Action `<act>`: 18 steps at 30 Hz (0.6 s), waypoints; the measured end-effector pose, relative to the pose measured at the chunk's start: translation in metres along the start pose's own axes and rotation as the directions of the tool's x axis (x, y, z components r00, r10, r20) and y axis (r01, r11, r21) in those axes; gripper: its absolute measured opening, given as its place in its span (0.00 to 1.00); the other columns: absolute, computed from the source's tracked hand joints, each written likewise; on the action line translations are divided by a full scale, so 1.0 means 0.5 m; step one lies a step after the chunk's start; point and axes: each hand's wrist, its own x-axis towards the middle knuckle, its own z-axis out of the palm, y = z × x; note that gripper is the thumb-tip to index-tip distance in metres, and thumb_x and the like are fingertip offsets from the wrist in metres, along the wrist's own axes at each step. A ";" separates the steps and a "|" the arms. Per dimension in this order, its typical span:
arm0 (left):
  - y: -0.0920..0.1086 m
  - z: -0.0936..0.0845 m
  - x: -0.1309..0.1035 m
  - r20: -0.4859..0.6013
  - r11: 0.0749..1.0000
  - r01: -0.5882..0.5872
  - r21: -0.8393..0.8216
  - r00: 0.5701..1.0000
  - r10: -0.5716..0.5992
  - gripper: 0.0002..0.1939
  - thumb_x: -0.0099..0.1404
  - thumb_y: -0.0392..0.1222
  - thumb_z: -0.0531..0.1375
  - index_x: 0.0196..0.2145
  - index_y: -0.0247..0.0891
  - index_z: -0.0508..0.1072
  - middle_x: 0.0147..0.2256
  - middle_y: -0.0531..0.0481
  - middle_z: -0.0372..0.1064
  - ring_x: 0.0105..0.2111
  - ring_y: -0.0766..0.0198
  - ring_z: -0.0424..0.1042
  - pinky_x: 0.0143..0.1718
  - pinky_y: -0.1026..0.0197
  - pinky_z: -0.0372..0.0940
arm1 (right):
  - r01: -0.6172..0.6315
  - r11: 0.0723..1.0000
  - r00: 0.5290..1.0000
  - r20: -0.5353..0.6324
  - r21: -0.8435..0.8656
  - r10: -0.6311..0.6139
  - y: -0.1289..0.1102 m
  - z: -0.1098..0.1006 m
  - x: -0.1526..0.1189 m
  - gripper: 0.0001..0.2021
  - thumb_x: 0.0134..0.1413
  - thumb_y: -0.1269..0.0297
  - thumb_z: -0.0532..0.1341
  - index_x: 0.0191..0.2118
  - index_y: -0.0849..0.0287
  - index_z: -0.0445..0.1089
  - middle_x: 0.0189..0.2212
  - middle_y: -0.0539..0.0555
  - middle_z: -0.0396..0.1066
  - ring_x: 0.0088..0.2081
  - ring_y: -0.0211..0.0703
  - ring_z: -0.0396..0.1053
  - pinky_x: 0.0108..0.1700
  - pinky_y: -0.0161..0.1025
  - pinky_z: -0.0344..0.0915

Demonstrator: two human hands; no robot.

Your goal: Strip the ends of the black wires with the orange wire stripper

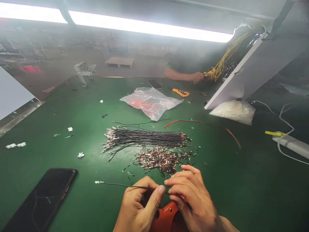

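A thin black wire (120, 184) with a metal terminal at its left end runs into my left hand (142, 206), whose thumb and index finger are closed on it. My right hand (193, 196) has its thumb and curled fingers at the wire's other end, which they hide. Under both hands is an orange-red tool (166, 214), mostly covered, so I cannot tell its kind. Beyond my hands lies a bundle of black wires (149, 138) with terminals at the left and bare copper at the right. A heap of wire scraps (160, 159) lies between bundle and hands.
A phone (43, 199) lies at the front left. Farther back are a clear plastic bag (152, 101), a yellow hand tool (181, 92) and a red wire (185, 120). Across the table, a co-worker's hand (198, 77) is by yellow wires (223, 59). A white bag (233, 112) sits right.
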 end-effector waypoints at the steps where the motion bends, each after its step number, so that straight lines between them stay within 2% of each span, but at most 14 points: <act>1: 0.000 0.000 0.000 0.004 1.000 0.002 -0.003 1.000 -0.002 0.17 0.63 0.47 0.61 0.20 0.38 0.71 0.18 0.55 0.64 0.18 0.70 0.64 0.21 0.68 0.59 | 0.007 1.000 1.000 0.005 -0.001 -0.007 0.000 0.000 0.000 0.07 0.69 0.68 0.52 0.40 0.57 0.66 0.36 0.53 0.80 0.38 0.46 0.74 0.57 0.52 0.53; 4: -0.002 0.000 -0.001 0.024 1.000 -0.002 0.014 1.000 0.001 0.17 0.64 0.48 0.61 0.20 0.38 0.71 0.18 0.55 0.64 0.18 0.70 0.63 0.22 0.67 0.59 | 0.004 1.000 1.000 -0.001 -0.009 -0.004 -0.001 -0.001 0.000 0.09 0.69 0.71 0.51 0.37 0.57 0.66 0.34 0.51 0.80 0.37 0.44 0.75 0.58 0.51 0.51; 8: -0.004 0.000 -0.003 0.053 0.996 -0.048 0.072 0.998 0.045 0.18 0.64 0.47 0.60 0.19 0.38 0.71 0.18 0.55 0.64 0.20 0.70 0.63 0.24 0.66 0.57 | 0.041 0.999 0.998 -0.043 0.005 -0.040 -0.004 -0.008 0.006 0.11 0.63 0.77 0.52 0.33 0.55 0.64 0.28 0.46 0.79 0.31 0.41 0.75 0.57 0.51 0.50; 12: -0.003 0.004 -0.006 0.056 0.998 -0.026 0.059 0.998 0.022 0.19 0.63 0.51 0.60 0.19 0.38 0.70 0.18 0.53 0.65 0.21 0.68 0.63 0.24 0.66 0.58 | 0.024 1.000 0.998 -0.058 -0.001 -0.024 -0.002 -0.010 0.005 0.11 0.63 0.77 0.52 0.34 0.53 0.64 0.28 0.45 0.79 0.32 0.41 0.75 0.57 0.50 0.51; 14: 0.000 0.004 -0.005 0.015 1.000 0.015 0.015 1.000 -0.015 0.20 0.63 0.54 0.61 0.19 0.39 0.70 0.18 0.53 0.65 0.20 0.67 0.64 0.23 0.66 0.60 | 0.001 1.000 0.999 -0.040 -0.008 -0.002 0.002 -0.010 0.001 0.09 0.66 0.74 0.51 0.37 0.54 0.65 0.31 0.48 0.79 0.35 0.43 0.74 0.57 0.52 0.52; 16: 0.004 -0.002 0.000 -0.063 0.998 0.057 -0.021 0.996 -0.058 0.20 0.62 0.56 0.62 0.20 0.39 0.70 0.19 0.54 0.63 0.17 0.68 0.63 0.18 0.66 0.59 | -0.015 1.000 1.000 -0.005 -0.019 0.015 0.006 -0.011 -0.002 0.08 0.70 0.66 0.50 0.42 0.55 0.66 0.35 0.52 0.79 0.39 0.47 0.74 0.57 0.54 0.52; 18: 0.008 -0.018 0.009 -0.165 0.998 0.059 0.002 0.985 -0.058 0.19 0.62 0.55 0.62 0.22 0.39 0.70 0.20 0.55 0.63 0.17 0.69 0.63 0.16 0.68 0.58 | -0.020 1.000 0.999 0.042 -0.014 0.021 0.009 -0.016 -0.001 0.13 0.71 0.58 0.48 0.45 0.58 0.65 0.38 0.56 0.78 0.41 0.49 0.73 0.57 0.56 0.52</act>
